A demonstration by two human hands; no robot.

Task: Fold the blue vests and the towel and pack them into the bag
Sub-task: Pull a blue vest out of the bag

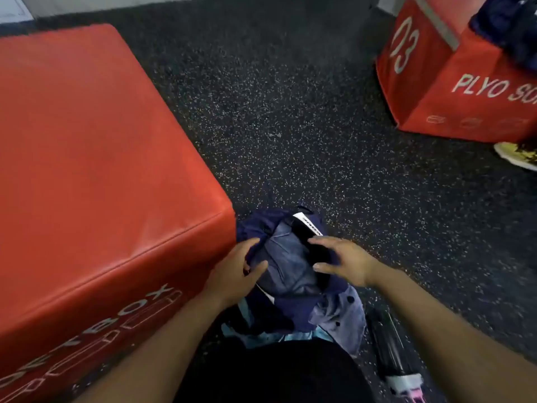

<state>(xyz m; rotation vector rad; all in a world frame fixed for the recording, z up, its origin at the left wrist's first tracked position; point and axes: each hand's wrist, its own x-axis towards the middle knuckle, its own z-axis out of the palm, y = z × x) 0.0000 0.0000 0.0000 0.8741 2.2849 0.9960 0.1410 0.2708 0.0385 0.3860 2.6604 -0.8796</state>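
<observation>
**gymrat_07:** So where are you at with this? Looks like the packing step to me, not the folding.

**foldnpack:** Agreed. Your left hand (242, 267) has its fingers and thumb curled round the edge of the dark blue bag (293, 257) on the speckled floor (290, 112), holding the mouth open right beside the red soft plyo box (101, 170). Your right hand (344, 261) is spread flat, fingers straight, pressing on the far rim, gripping nothing. The greyish-blue cloth (286, 257) sits in the opening; can't tell if it's a vest or the towel.

**gymrat_07:** And the rest?

**foldnpack:** More blue fabric (340, 318) lies bunched just below the bag, near the black bottle (389, 344). Looks unfolded, though it's blurry. A dark pile (505, 24) sits on the other red box (453, 82), well apart.

**gymrat_07:** Next move?

**foldnpack:** I'd guess you push the cloth down flat so there's room, keep the left grip steady, then fold what's left.
</observation>
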